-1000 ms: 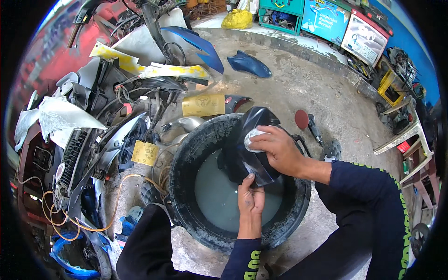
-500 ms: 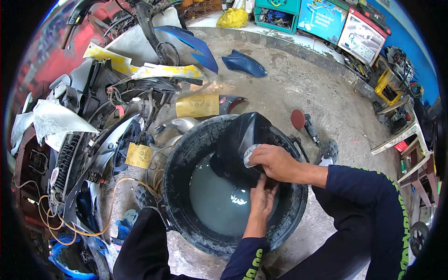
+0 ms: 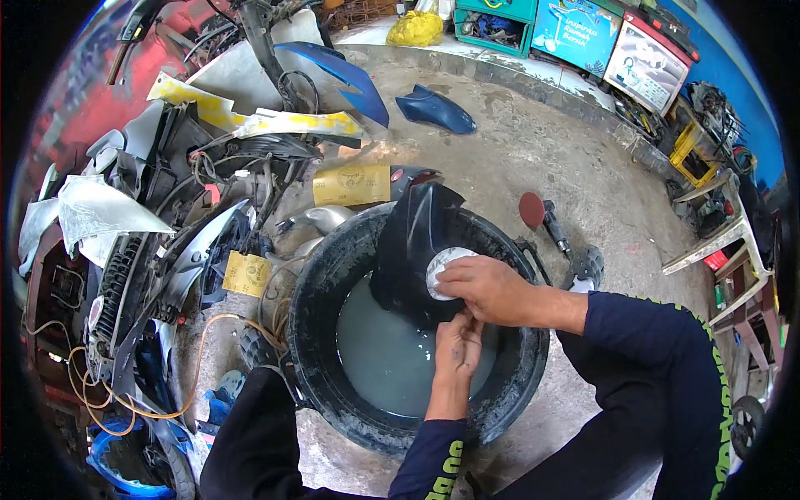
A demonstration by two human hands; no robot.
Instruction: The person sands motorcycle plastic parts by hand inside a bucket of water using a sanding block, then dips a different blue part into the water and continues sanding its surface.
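Note:
A black round tub (image 3: pixel 333 275) of cloudy water sits on the concrete between my knees. A dark glossy motorcycle body panel (image 3: pixel 412 242) stands tilted in it, leaning over the far rim. My right hand (image 3: pixel 487 287) presses a round grey-white sanding pad (image 3: pixel 442 268) flat against the panel's face. My left hand (image 3: pixel 457 346) comes up from below and grips the panel's lower edge just under the right hand.
A pile of motorcycle fairings, wires and yellow sheets (image 3: pixel 250 275) lies left of the tub. Blue panels (image 3: pixel 433 108) lie farther back. A power sander with a red disc (image 3: pixel 546 221) rests right of the tub. Crates and white chairs (image 3: pixel 717 242) line the right side.
The panel has shifted left and stands more upright in the tub. My right hand slid with the pad across it; my left hand stays under the lower edge.

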